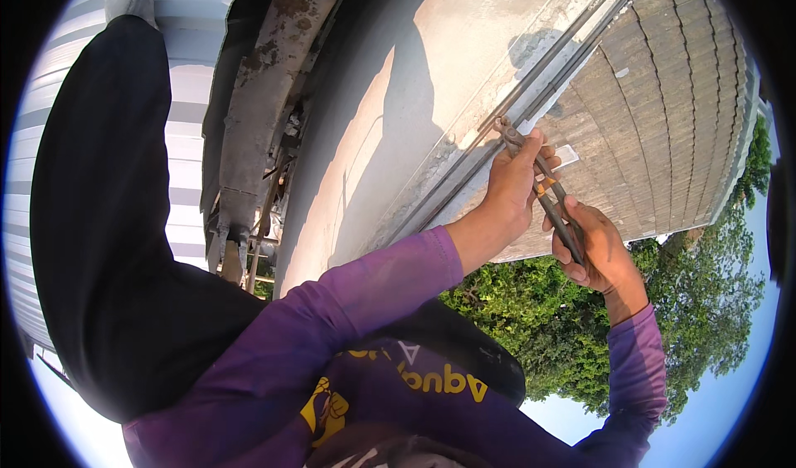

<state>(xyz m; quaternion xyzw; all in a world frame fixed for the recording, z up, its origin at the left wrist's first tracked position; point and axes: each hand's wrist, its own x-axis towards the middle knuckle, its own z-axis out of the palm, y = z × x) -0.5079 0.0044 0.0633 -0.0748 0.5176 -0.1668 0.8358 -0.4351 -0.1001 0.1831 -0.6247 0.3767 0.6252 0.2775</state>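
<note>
Both hands closed on pincers: left hand near head, right hand squeezing handles; rebar tie still being twisted.

The pincers are partly covered. The left hand hides the middle of them, and the right hand hides the ends of the two handles. The tip of the pincers sits on the long metal bars, but it is too small to tell if it is biting on anything there. The top end of the bars runs out past the edge of the picture. The right hand's fingers curl round the far side of the handles, so the fingertips cannot be seen. The rusty beam is cut off at the top. Under it is a dark, messy spot where the parts are too small to tell apart.
</note>
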